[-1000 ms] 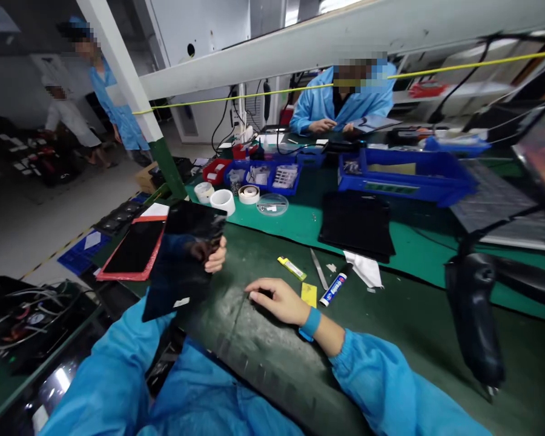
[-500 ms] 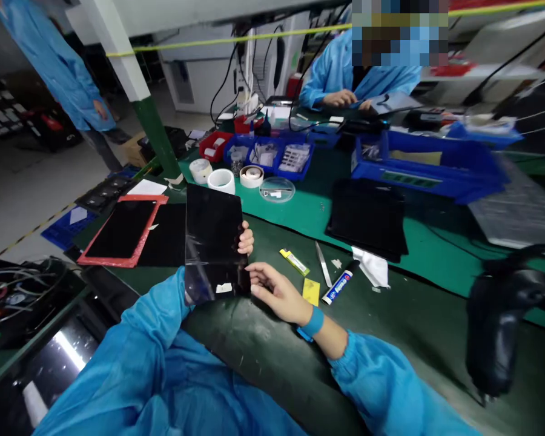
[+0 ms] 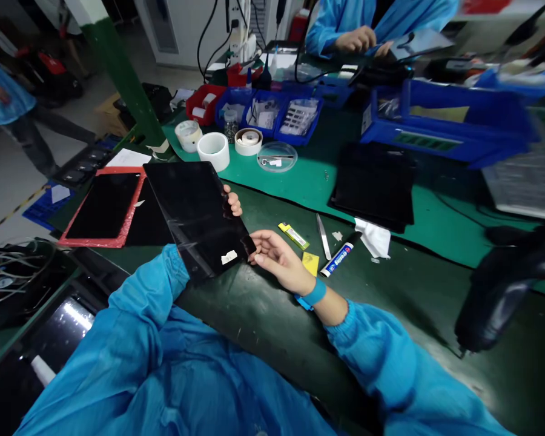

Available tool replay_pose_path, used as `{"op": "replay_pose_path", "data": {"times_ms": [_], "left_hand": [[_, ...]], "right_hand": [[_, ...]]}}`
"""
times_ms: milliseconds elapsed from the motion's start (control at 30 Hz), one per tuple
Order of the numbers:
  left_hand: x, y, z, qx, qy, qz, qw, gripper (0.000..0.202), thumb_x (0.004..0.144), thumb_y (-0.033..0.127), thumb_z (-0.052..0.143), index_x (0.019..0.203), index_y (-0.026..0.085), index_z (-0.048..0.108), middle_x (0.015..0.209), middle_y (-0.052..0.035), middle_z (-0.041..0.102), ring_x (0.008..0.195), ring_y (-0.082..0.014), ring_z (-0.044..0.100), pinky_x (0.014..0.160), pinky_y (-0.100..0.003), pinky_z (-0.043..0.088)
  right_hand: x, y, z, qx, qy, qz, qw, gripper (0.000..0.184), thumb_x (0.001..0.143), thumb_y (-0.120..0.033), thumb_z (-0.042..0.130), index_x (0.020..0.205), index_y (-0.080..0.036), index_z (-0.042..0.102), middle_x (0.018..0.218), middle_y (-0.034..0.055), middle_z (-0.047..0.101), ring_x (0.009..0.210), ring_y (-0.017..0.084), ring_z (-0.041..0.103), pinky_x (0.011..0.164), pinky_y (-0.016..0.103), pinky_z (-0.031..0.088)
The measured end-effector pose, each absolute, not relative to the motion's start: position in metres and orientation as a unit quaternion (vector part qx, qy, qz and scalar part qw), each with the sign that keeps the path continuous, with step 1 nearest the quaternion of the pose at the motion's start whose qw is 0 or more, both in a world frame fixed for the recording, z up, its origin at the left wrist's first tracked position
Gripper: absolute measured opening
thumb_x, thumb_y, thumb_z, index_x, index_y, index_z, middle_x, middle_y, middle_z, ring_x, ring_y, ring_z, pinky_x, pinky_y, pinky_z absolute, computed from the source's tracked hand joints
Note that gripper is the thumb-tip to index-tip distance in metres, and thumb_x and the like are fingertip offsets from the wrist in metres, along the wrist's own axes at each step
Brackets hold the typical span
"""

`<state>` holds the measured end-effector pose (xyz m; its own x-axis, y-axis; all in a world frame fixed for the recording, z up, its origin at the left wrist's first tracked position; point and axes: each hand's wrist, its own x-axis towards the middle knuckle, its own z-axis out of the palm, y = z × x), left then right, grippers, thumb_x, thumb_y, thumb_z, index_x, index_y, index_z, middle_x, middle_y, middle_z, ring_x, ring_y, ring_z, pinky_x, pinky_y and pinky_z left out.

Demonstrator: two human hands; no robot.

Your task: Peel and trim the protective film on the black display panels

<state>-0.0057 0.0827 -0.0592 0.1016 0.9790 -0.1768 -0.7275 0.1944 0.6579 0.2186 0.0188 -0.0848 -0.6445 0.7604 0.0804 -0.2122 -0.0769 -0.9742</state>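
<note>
I hold a black glossy screen panel [image 3: 195, 212] tilted above the dark green mat [image 3: 272, 321]. My left hand [image 3: 233, 201] is under it, with only the fingertips showing curled over its right edge. My right hand [image 3: 277, 260] touches the panel's lower right corner with thumb and fingers pinched at it. A small white tab [image 3: 229, 257] is stuck near that corner. Both arms wear blue sleeves, and a blue band sits on my right wrist.
Left of the panel lies a red-framed black screen [image 3: 104, 206]. A yellow tube [image 3: 293, 235], tweezers [image 3: 322, 236], a glue tube [image 3: 338, 260], a white cloth [image 3: 375, 237] and a black pad [image 3: 375, 191] lie to the right. Tape rolls [image 3: 214, 148], blue bins [image 3: 445, 118] and a co-worker's hands [image 3: 356, 39] are farther back.
The panel swung from my left side to the front and now lies flatter. My right hand left the mat and came up to the panel's lower right corner. The view tilted downward.
</note>
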Motion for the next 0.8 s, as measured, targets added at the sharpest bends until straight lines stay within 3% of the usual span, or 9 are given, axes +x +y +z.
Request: {"op": "replay_pose_path", "data": {"times_ms": [133,533,800], "left_hand": [[-0.001,0.081,-0.051,0.175,0.288,0.601,0.725,0.047,0.112,0.033,0.020,0.090,0.019,0.059,0.068,-0.0005,0.051,0.055,-0.0131,0.052,0.054,-0.025,0.047],[0.002,0.075,-0.042,0.139,0.278,0.591,0.744,0.036,0.109,0.033,0.035,0.090,0.019,0.062,0.068,-0.0014,0.056,0.055,-0.0137,0.052,0.054,-0.025,0.046],[-0.001,0.077,-0.037,0.149,0.302,0.572,0.748,0.038,0.109,0.034,0.033,0.089,0.019,0.063,0.069,-0.0035,0.057,0.058,-0.0167,0.054,0.055,-0.027,0.047]], "right_hand": [[0.219,0.018,-0.084,-0.231,-0.580,0.699,0.350,0.055,0.096,-0.056,0.075,0.135,-0.026,0.052,0.112,0.0072,0.063,0.094,0.018,0.063,0.088,0.035,0.056],[0.220,0.018,-0.091,-0.211,-0.569,0.708,0.360,0.048,0.097,-0.043,0.078,0.136,-0.027,0.056,0.113,0.0062,0.066,0.093,0.016,0.063,0.086,0.032,0.053],[0.220,0.017,-0.091,-0.213,-0.564,0.707,0.368,0.045,0.097,-0.039,0.078,0.135,-0.026,0.057,0.113,0.0054,0.067,0.094,0.015,0.064,0.086,0.031,0.053]]}}
